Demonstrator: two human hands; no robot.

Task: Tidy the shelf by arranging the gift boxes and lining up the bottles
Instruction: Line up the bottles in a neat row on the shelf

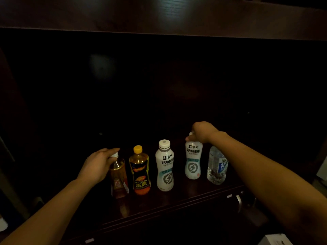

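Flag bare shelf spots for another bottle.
Widest gap: between left white bottle and right white bottle. Bare shelf strip runs in front of the row. Tight: amber bottle near yellow-capped bottle, right white bottle near clear bottle. Behind is too dark.

dark glossy wood shelf point(177, 198); clear plastic water bottle point(216, 165); 2 opaque white plastic bottles point(165, 165), smooth.
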